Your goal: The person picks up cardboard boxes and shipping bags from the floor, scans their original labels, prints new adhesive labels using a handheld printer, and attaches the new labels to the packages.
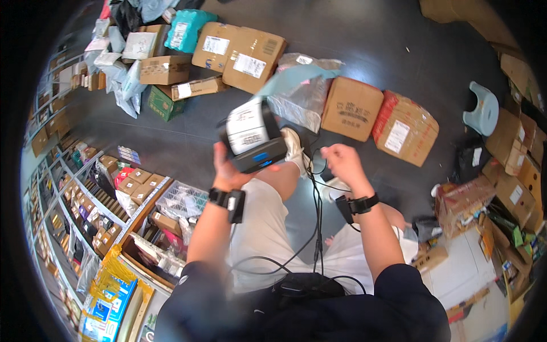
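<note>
My left hand (230, 173) holds a black portable label printer (260, 156) from below, with a printed white label strip (246, 125) curling out of its top. To the right, my right hand (342, 164) is raised in front of me with its fingers curled together; whether something small is between the fingertips cannot be told. Black cables (317, 213) hang between my hands, down from around my waist. Both wrists carry black straps with small devices. Beyond the hands, a brown carton (352, 107) and a red-taped carton (406, 128) lie on the floor.
More cartons (254, 60), plastic-wrapped parcels (299, 94) and mailing bags (134, 81) line the floor ahead. A light blue stool (483, 109) stands at the right, near piled cardboard (513, 192). Shelving with parcels (98, 188) and an open box (158, 252) are at the left.
</note>
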Demonstrator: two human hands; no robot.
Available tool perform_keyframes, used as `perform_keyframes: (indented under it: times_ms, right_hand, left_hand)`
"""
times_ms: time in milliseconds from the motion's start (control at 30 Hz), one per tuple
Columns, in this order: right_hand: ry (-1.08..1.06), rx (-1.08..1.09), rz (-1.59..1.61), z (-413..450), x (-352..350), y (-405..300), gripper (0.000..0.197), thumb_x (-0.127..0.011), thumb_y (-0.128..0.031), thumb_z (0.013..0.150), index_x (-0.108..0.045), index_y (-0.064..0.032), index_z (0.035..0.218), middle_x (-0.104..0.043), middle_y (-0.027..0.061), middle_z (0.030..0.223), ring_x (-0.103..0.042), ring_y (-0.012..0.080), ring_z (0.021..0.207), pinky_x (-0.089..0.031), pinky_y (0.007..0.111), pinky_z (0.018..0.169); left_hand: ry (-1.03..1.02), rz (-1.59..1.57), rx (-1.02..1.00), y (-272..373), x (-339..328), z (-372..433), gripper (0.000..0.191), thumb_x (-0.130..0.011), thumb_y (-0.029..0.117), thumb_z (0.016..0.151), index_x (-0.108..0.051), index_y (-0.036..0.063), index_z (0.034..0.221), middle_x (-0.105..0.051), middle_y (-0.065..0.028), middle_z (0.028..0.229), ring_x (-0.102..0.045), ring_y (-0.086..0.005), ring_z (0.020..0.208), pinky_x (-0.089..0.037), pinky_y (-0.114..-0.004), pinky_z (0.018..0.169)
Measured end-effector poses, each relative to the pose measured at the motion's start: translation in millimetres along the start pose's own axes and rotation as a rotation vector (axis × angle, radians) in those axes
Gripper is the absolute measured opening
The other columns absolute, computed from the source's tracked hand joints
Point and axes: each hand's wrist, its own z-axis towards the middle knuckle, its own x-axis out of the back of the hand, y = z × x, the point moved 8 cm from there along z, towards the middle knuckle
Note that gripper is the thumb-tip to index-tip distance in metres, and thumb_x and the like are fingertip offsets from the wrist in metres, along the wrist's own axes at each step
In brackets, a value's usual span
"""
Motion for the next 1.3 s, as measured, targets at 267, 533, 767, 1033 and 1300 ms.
perform_keyframes:
  times_ms: [267,533,767,1033,1300]
  right_hand:
    - [-0.045,0.061,-0.191,-97.9,-11.3,-73.0,0.054,-0.060,-0.040,0.094,-0.054,0.0072,0.069,-0.041,0.0155,0.054,-0.036,0.0172,0.053,-0.037,0.038,0.053]
    - [-0.008,0.368,-0.125,-205.7,36.9,-357.4,0.042,-0.054,-0.032,0.100,-0.046,-0.0029,0.070,-0.038,-0.0042,0.063,-0.036,0.0070,0.062,-0.034,0.030,0.054]
    - [0.110,0.716,-0.199,-314.9,63.8,-549.3,0.045,-0.045,-0.033,0.105,-0.041,-0.0075,0.068,-0.037,-0.0052,0.060,-0.032,0.0042,0.054,-0.028,0.023,0.050]
    - [0.071,0.718,-0.123,-280.9,161.9,-632.9,0.039,-0.047,-0.033,0.104,-0.051,-0.0043,0.079,-0.040,-0.0047,0.059,-0.033,0.0040,0.049,-0.025,0.022,0.045]
    - [-0.194,1.014,-0.520,-146.0,221.8,-805.4,0.011,-0.064,-0.009,0.094,-0.062,-0.0010,0.087,-0.048,-0.0078,0.064,-0.037,0.0007,0.057,-0.029,0.018,0.051]
  left_hand:
    - [0.113,-0.091,-0.117,48.8,-59.9,-118.8,0.115,-0.078,0.061,0.069,-0.016,0.0144,0.154,-0.027,-0.0189,0.152,-0.033,-0.0462,0.136,-0.055,-0.067,0.081]
    - [-0.089,0.001,-0.244,163.9,-195.9,-196.5,0.109,-0.072,0.062,0.075,-0.015,0.0131,0.154,-0.028,-0.0204,0.152,-0.036,-0.0475,0.134,-0.057,-0.064,0.079]
    - [-0.217,-0.044,-0.311,227.3,-300.1,-221.7,0.107,-0.075,0.055,0.076,-0.015,0.0124,0.154,-0.025,-0.0193,0.154,-0.033,-0.0460,0.136,-0.056,-0.067,0.079]
    - [-0.107,-0.141,-0.483,214.3,-331.8,-185.3,0.103,-0.072,0.056,0.079,-0.017,0.0120,0.154,-0.027,-0.0204,0.152,-0.034,-0.0456,0.135,-0.054,-0.068,0.081]
    - [0.139,-0.234,-1.083,174.1,-403.1,-102.6,0.109,-0.077,0.054,0.076,-0.014,0.0111,0.154,-0.024,-0.0188,0.154,-0.029,-0.0465,0.138,-0.055,-0.066,0.081]
